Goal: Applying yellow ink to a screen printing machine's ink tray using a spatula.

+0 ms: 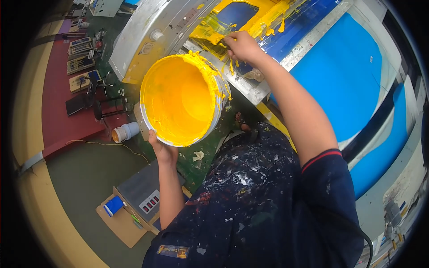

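My left hand grips the lower edge of a large bucket, tilted so that its mouth faces me. Thick yellow ink coats its inside, and more of it clings to the rim and drips down the outer side. Above and to the right, my right hand is closed on an ink-smeared scraper; its handle is mostly hidden by my fingers. The scraper is over a blue printing screen, which carries yellow streaks and blobs. Strands of ink hang below my right hand.
A white machine housing stands beyond the bucket. Bright blue panels lie to the right of my arm. On the left are a grey box with switches, a small white tub and a black chair.
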`<action>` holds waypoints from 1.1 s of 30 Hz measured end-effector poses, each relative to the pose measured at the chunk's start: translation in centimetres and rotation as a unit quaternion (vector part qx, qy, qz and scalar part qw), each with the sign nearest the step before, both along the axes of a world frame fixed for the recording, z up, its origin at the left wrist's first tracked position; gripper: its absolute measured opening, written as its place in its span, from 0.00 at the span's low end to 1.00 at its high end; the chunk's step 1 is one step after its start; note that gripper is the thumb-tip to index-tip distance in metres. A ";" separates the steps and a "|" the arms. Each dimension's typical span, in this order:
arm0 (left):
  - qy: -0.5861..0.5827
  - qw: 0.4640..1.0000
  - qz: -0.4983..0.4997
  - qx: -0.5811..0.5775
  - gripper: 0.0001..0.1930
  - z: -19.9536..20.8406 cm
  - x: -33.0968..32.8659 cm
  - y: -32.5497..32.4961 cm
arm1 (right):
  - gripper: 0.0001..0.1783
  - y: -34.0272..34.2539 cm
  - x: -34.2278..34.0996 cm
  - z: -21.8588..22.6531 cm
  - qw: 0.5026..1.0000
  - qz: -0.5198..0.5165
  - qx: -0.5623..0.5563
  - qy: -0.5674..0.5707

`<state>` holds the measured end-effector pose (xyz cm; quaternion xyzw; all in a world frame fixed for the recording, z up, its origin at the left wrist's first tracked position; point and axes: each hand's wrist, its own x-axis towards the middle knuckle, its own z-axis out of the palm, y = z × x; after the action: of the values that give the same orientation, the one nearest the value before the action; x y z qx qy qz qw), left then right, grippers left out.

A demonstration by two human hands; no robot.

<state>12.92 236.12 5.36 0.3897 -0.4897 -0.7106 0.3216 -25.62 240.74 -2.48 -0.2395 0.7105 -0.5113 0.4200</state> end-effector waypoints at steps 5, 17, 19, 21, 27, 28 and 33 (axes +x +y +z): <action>0.009 1.000 -0.001 0.001 0.36 -0.2 0.9 -0.4 | 0.17 7.6 0.2 3.1 1.000 -0.010 -0.003 0.013; 0.049 0.998 0.045 0.015 0.25 3.0 -2.1 2.3 | 0.16 22.3 3.5 14.3 0.945 -0.012 -0.087 0.315; 0.043 0.998 0.047 0.009 0.25 3.4 -2.4 2.3 | 0.18 22.3 3.3 16.6 0.917 0.043 -0.105 0.382; 0.035 0.998 0.050 0.002 0.24 3.8 -2.8 2.4 | 0.25 22.3 3.5 18.1 0.878 0.107 -0.091 0.457; 0.059 0.996 0.056 0.019 0.23 3.1 -2.1 2.2 | 0.27 24.6 0.8 18.0 0.822 0.131 0.014 0.554; 0.062 0.996 0.062 0.020 0.23 2.9 -1.9 2.3 | 0.28 25.5 -0.2 17.8 0.812 0.113 0.027 0.572; 0.067 0.994 0.081 0.042 0.22 1.5 -0.7 1.9 | 0.22 26.8 -4.2 17.9 0.753 0.095 0.119 0.640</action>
<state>12.24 238.04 6.91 0.3928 -0.4039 -0.7264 0.3936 -29.82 267.58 15.38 -0.5249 0.8421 -0.1077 -0.0613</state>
